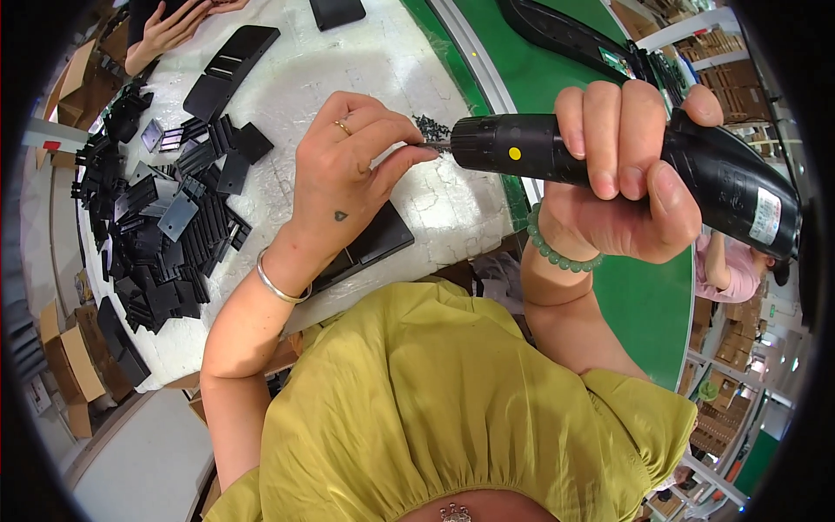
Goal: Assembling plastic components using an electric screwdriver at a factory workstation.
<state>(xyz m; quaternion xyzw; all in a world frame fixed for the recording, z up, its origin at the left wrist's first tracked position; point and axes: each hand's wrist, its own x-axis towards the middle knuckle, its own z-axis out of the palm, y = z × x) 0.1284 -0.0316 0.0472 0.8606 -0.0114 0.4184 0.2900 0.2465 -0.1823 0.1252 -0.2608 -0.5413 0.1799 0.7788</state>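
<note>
Power screwdriver (509,143), one, bearing yellow dot (515,154), one, and white label (766,216), one. Bead bracelet (565,260), one; metal bangle (280,285), one; gold ring (344,128), one. Large black covers (230,74), at least three. Small black screws (432,128), one pile, uncountable. Black plastic pieces (178,217), one heap, overlapping, exact count indeterminable.

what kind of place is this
Probably a factory assembly workshop: the right hand grips a black power screwdriver, a heap of black parts lies on the worktable, and cardboard boxes stand around the edges.
</note>
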